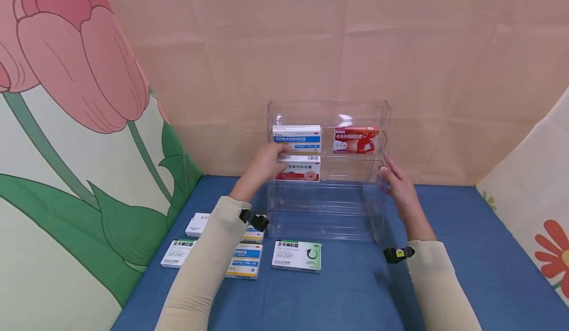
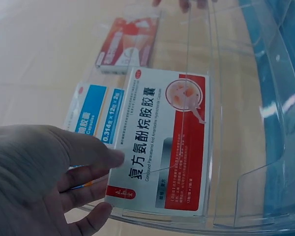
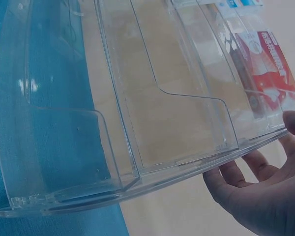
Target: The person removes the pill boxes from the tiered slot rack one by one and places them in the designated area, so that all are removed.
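A clear acrylic display rack [image 1: 326, 205] stands at the back of the blue table. My left hand [image 1: 265, 165] is at its left side, thumb and fingers pinching the left end of a red-and-white medicine box [image 1: 306, 169] on a middle tier. In the left wrist view the thumb lies on that box's [image 2: 157, 142] edge, the other fingers curled beside it. My right hand [image 1: 400, 185] holds the rack's right side; in the right wrist view its thumb is over the edge and the fingers [image 3: 231, 173] lie along the outside of the panel.
On the upper tier sit a blue-and-white box [image 1: 297, 138] and a red box [image 1: 355, 141]. A green-and-white box [image 1: 295, 256] lies before the rack. More boxes, including a blue-and-white one [image 1: 245, 261], lie at left, partly hidden by my left sleeve. A pink backdrop [image 1: 329, 49] hangs behind.
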### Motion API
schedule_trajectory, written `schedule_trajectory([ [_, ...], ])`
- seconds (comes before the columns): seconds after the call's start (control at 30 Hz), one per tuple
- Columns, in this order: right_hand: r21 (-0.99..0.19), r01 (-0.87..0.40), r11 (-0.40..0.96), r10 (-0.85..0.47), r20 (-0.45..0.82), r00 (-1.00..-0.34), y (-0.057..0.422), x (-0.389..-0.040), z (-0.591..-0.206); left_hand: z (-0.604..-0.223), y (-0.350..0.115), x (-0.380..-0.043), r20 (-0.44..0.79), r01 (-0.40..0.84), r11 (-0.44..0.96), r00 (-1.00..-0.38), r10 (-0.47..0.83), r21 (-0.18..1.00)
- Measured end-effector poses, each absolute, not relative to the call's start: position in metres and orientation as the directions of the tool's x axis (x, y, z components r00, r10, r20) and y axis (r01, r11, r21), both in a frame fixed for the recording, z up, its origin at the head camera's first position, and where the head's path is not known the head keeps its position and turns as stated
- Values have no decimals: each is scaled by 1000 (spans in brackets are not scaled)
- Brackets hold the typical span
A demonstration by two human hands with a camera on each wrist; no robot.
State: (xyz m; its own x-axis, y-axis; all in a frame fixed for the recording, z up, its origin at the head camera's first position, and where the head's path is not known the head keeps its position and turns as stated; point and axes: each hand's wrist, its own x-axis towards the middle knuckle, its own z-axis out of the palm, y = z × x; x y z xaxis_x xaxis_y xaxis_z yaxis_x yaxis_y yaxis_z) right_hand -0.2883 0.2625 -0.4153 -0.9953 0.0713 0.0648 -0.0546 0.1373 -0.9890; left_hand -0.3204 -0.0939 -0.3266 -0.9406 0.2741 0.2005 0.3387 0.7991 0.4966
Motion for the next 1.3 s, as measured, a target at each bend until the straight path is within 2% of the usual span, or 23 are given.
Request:
schedule_trajectory([
  [0.27, -989, -50, 138, 74, 61, -995, 262, -286, -415, -331, -92, -322, 207, 372, 837, -927, 313, 401],
  [0.77, -991, -31, 130, 71, 40, -997, 262, -289, -415, -327, -88, -316, 216, 361, 840, -930, 296, 405],
  [1.3, -992, -30, 124, 75, 39, -996, 260, -285, -411, -307, -82, -300, 293, 486, 761, -872, 392, 430],
])
